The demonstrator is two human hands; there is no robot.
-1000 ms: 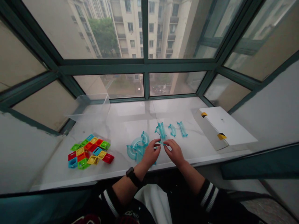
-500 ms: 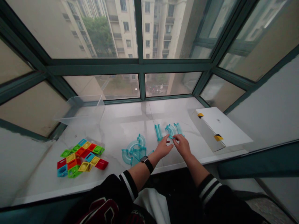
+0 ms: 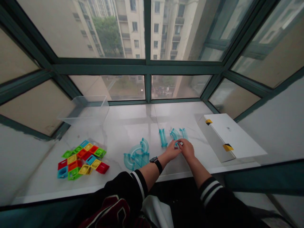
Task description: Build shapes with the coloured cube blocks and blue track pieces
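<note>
My left hand (image 3: 172,151) and my right hand (image 3: 186,147) meet on the white sill over a curved turquoise track piece (image 3: 175,134), fingertips pinched on it. A straight turquoise track piece (image 3: 162,137) lies just left of them, another short one (image 3: 183,133) just behind my right hand. A heap of curved turquoise track pieces (image 3: 137,154) rests left of my left wrist, which wears a black watch.
A cluster of coloured square blocks (image 3: 82,157) lies at the sill's left front. A clear plastic bin (image 3: 84,110) stands at the back left. A white box (image 3: 229,136) with yellow-black tape sits at the right. Window frames enclose the sill.
Both hands moved from the front middle of the sill to the right and back, onto the curved piece. A straight piece now lies apart on the left.
</note>
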